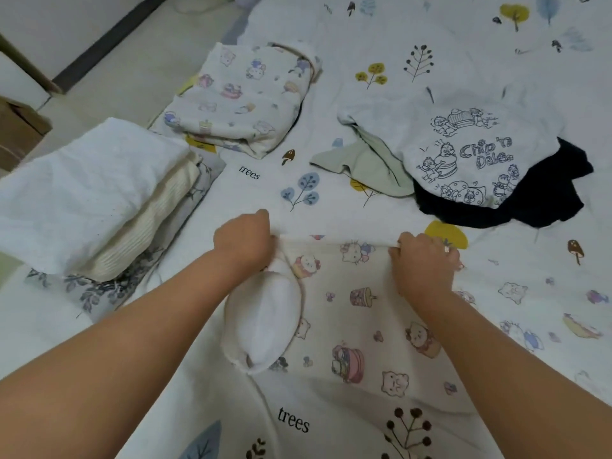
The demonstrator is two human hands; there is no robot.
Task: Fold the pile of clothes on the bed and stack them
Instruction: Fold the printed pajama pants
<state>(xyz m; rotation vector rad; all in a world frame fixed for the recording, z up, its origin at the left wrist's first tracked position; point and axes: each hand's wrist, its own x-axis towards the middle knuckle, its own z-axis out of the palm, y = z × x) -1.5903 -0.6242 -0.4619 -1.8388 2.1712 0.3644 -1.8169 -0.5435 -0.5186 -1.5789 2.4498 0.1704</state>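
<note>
The cartoon-print garment (357,313) lies flat on the bed (430,38) right in front, with a white sleeve (265,323) bunched up on its left side. Both arms reach straight out; the left hand (243,240) and right hand (425,263) each pinch the garment's far edge, fingers curled around the fabric. Further out sit a folded cartoon-print piece (245,97), a white folded stack (96,197) at the left, and an unfolded pile topped by a Chip 'n Dale shirt (470,150) over dark clothing (543,197).
</note>
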